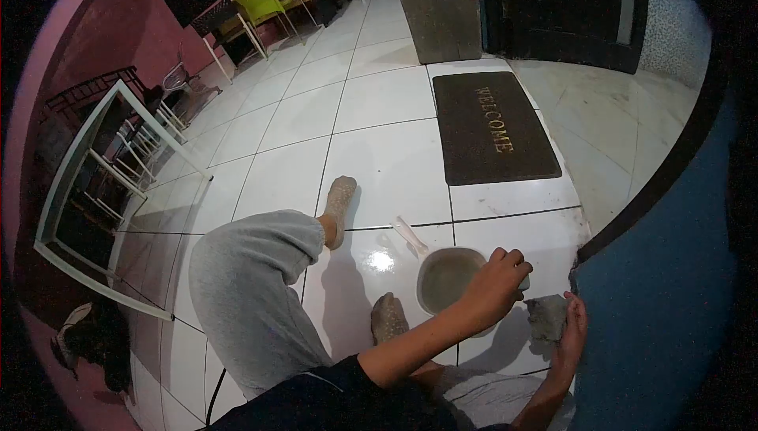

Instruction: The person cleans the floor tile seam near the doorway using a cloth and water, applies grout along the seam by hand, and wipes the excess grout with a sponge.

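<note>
My left hand [502,277] reaches across beside a round bowl [426,285] on the floor, its fingers curled downward. A small pale edge shows beneath those fingers, but what they hold is mostly hidden. The bowl contains a cloudy greyish-green liquid. Close to the blue wall, my right hand [575,324] grips the side of a rough, grey, squarish piece [547,318]; whether it is cloth or a solid chunk I cannot tell. A pale plastic spoon-like thing [409,235] lies on the tiles against the bowl's far left side.
The blue wall [655,305] rises close on my right. A dark WELCOME mat [493,127] lies ahead on white tiles. To the left stand a white metal frame [47,194] and several chairs, including a green one [258,1]. My socked feet [341,198] flank the work area.
</note>
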Demonstrator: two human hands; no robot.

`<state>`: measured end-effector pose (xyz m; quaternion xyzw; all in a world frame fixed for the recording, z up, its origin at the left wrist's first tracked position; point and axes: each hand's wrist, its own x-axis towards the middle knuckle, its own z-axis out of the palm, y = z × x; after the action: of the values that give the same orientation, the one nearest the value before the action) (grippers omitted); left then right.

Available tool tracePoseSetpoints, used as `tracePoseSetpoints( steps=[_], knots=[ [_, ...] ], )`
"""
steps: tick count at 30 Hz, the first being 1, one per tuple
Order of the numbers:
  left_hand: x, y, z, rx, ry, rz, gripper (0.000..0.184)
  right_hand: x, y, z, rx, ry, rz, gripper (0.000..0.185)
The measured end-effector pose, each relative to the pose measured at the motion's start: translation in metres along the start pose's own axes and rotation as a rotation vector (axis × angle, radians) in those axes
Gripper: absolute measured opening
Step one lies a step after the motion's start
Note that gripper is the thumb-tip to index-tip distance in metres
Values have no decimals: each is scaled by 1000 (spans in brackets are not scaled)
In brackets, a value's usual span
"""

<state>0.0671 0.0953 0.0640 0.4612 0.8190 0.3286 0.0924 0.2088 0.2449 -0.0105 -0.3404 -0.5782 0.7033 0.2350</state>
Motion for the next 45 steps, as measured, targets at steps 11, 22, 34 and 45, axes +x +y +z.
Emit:
tracePoseSetpoints(
  steps=[11, 22, 34, 45],
  knots=[
    [3, 5, 17, -59, -57, 13, 40, -3, -16, 4, -133, 68, -9, 35],
    [-10, 1, 110, -94, -227, 77, 37, 5, -16, -45, -41, 274, -40, 27],
    [-16, -58, 167, 81, -105, 100, 37, 5, -20, -42, -185, 249, 20, 25],
    [1, -84, 180, 83, 69, 214, 30, 11, -21, -36, -299, 133, 149, 28]
  ],
)
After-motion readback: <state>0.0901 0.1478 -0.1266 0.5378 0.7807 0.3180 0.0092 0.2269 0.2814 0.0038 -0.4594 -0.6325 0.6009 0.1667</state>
